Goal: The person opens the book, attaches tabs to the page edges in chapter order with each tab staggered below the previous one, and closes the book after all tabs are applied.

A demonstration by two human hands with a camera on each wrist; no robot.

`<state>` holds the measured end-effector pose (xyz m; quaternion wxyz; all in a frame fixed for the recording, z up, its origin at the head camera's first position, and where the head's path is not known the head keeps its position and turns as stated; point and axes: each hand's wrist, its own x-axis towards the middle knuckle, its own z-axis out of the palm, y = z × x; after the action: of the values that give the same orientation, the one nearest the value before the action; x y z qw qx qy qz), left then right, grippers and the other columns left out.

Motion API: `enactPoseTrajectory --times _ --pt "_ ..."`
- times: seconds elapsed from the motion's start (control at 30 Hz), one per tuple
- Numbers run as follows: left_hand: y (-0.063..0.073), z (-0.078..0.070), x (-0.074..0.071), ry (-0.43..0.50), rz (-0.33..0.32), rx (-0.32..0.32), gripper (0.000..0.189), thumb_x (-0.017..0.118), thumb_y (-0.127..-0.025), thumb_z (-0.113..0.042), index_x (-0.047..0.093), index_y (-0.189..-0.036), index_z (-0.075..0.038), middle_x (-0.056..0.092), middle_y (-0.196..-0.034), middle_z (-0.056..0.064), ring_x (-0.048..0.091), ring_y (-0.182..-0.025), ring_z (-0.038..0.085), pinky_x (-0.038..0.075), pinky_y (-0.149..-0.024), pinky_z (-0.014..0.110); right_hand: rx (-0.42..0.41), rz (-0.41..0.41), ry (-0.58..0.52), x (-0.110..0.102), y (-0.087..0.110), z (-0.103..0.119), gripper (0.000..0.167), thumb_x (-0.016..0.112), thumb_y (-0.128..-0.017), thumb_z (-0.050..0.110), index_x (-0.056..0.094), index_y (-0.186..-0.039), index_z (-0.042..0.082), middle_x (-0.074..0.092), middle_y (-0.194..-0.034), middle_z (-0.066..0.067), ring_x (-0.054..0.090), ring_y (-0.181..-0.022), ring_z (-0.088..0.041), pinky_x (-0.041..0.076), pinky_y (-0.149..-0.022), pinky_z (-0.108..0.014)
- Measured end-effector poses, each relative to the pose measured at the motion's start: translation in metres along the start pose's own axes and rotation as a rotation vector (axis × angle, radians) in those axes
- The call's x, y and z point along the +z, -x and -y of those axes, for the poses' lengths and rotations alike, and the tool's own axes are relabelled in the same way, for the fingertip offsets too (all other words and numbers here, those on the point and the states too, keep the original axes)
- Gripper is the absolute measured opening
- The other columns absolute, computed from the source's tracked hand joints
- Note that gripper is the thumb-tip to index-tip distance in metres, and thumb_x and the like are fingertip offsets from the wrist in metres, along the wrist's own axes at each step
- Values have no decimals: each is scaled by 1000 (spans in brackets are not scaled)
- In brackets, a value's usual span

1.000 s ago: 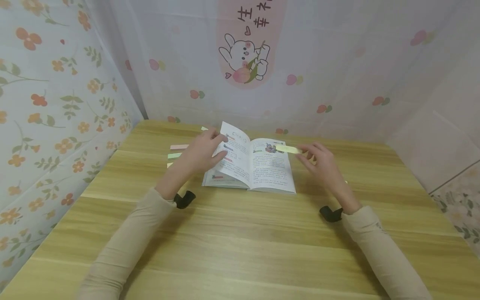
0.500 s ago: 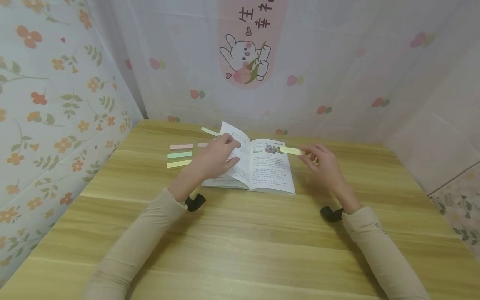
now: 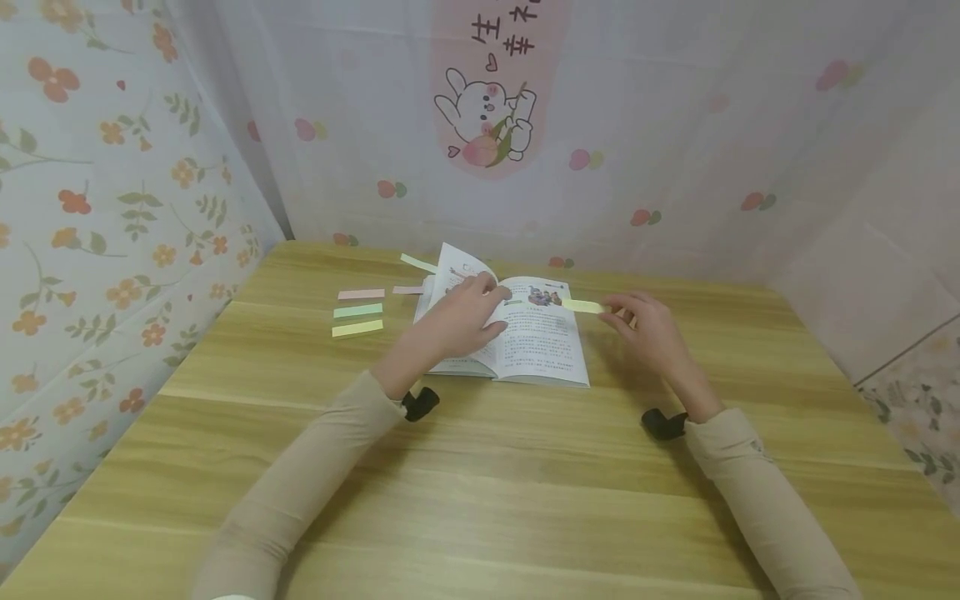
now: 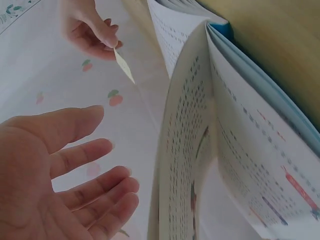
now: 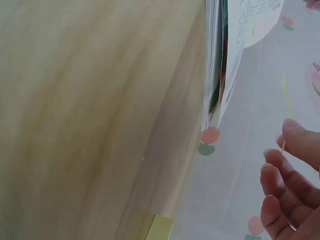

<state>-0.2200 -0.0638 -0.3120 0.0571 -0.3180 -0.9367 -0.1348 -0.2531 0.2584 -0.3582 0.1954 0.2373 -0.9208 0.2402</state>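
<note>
Left hand (image 3: 468, 317): its fingers are loose and spread, over the book (image 3: 536, 346).
Right hand (image 3: 645, 329): its thumb and fingers pinch a thin yellow strip (image 3: 582, 306).
Yellow strip: it is at the right page's edge, near a little picture (image 3: 545, 294); whether it touches the paper is hard to tell.
Book: it lies open on the wooden table (image 3: 525, 500), left page lifted.
Poking out on its left: a pale green tab (image 3: 417, 263) and a pink tab (image 3: 407, 290).
Farther left, in a row: a pink slip (image 3: 361, 294), a green slip (image 3: 357, 311) and a yellow slip (image 3: 357, 328).
</note>
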Motion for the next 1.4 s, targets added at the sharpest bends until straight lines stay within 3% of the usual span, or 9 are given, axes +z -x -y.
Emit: enactPoseTrajectory --times 0.4,0.63,0.93,1.2,1.4 --pt "-23 -18 16 -58 117 18 50 59 -103 -29 49 -147 -9 51 -134 16 54 -111 26 48 -95 37 37 126 30 -5 -2 2 18 74 -92 6 74 -109 -1 69 -93 -15 59 -72 -25 45 -62 -37" --pt "-30 -30 22 -38 183 6 49 56 -104 -28 48 -148 -8 46 -144 18 49 -128 30 44 -106 40 49 189 43 -5 -4 0 19 74 -91 6 75 -109 -1 70 -97 -16 56 -73 -25 46 -65 -39" --pt "-37 -38 29 -44 233 -23 52 55 -104 -30 45 -151 -9 38 -153 18 42 -138 31 37 -114 41 36 192 56 -4 -6 -2 19 77 -88 2 75 -106 -2 70 -93 -16 55 -72 -26 45 -64 -39" --pt "-48 -43 39 -55 299 -46 57 56 -103 -31 41 -154 -10 24 -162 24 30 -147 38 31 -118 45 22 225 98 -5 -7 -2 16 76 -88 3 75 -104 2 70 -93 -14 61 -79 -27 48 -66 -41" --pt "-54 -46 45 -51 321 -57 58 58 -102 -30 41 -154 -11 24 -162 24 28 -147 39 28 -119 46 35 244 111 -4 -8 -3 15 78 -87 2 76 -102 3 68 -88 -11 58 -76 -25 46 -64 -38"
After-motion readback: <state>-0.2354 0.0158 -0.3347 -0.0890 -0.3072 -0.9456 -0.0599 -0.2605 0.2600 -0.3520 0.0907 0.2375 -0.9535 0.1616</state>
